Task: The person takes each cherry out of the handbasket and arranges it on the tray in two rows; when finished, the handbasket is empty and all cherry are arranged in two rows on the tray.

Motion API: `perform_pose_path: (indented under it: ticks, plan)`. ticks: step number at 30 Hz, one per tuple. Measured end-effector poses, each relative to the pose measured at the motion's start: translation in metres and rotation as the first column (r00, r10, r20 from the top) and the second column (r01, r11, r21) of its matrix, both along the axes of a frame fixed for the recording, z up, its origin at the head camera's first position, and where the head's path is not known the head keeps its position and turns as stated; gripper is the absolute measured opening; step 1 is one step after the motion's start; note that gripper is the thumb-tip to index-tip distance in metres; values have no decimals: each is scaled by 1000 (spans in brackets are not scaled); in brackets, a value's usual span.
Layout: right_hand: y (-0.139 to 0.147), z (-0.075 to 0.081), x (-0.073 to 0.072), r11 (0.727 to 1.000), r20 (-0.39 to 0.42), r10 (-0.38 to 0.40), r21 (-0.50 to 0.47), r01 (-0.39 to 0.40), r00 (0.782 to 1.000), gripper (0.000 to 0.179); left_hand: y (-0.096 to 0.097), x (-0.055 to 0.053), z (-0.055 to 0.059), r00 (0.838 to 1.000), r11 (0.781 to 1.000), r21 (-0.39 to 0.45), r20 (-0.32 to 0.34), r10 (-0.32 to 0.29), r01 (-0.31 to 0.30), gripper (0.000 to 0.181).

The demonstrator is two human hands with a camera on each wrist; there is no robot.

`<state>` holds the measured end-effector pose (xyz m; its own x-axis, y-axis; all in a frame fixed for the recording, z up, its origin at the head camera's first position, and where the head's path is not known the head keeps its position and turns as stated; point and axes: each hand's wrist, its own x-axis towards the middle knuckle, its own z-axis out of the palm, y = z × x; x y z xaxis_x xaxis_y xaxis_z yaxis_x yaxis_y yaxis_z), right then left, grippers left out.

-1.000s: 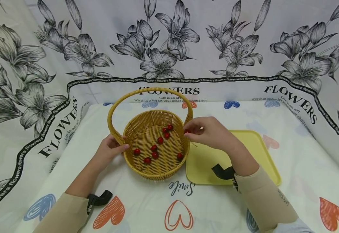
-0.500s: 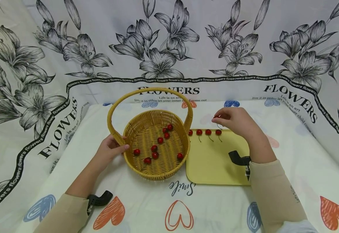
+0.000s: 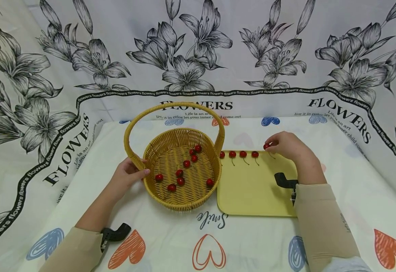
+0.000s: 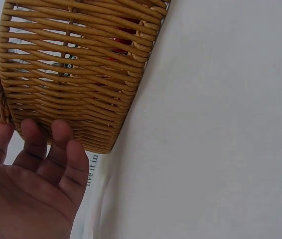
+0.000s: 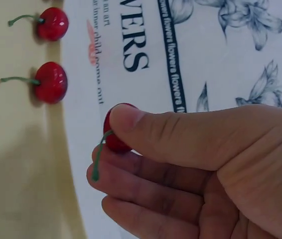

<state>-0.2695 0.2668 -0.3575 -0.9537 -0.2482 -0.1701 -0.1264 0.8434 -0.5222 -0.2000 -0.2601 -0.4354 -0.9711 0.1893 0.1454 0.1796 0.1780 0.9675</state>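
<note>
My left hand (image 3: 128, 174) grips the wicker basket (image 3: 183, 206) at its left side by the handle base, thumb at the rim. In the left wrist view the curled fingers lie against the outside of the woven wall (image 4: 76, 74). Several red cherries (image 3: 186, 164) lie scattered inside the basket. Over the far edge of the yellow tray (image 3: 252, 194), my right hand (image 3: 289, 146) pinches a cherry (image 5: 119, 143) between thumb and fingers, its green stem hanging down. Left of it, several cherries (image 3: 243, 154) form a row along the tray's far edge, stems toward me.
The basket's tall arched handle (image 3: 175, 105) rises above its bowl, and the basket's right side overlaps the tray's left edge in the head view. A white cloth with printed hearts (image 3: 209, 252) covers the table. Flower-printed fabric (image 3: 187, 73) stands behind.
My right hand has carried its cherry rightward from beside the basket, past the row, to the tray's far edge, lowering it in the last half second. The left hand stays on the basket.
</note>
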Motion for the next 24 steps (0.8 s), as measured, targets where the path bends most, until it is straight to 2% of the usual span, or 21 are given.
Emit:
perform_pose_path:
  ticks: [5, 11, 17, 24]
  plan:
    - [2, -13, -8, 998, 38, -19, 63, 17, 999, 26, 0, 0, 0, 1000, 1000, 1, 5, 2, -2, 39]
    - [-1, -21, -9, 995, 45, -30, 98, 26, 999, 25, 0, 0, 0, 1000, 1000, 0, 2, -1, 1, 40]
    - [-7, -27, -9, 991, 38, -42, 128, 37, 998, 24, 0, 0, 0, 1000, 1000, 0, 4, -4, 4, 43]
    - [-9, -27, -8, 985, 34, -71, 162, 65, 997, 25, 0, 0, 1, 1000, 1000, 0, 12, -4, 4, 38]
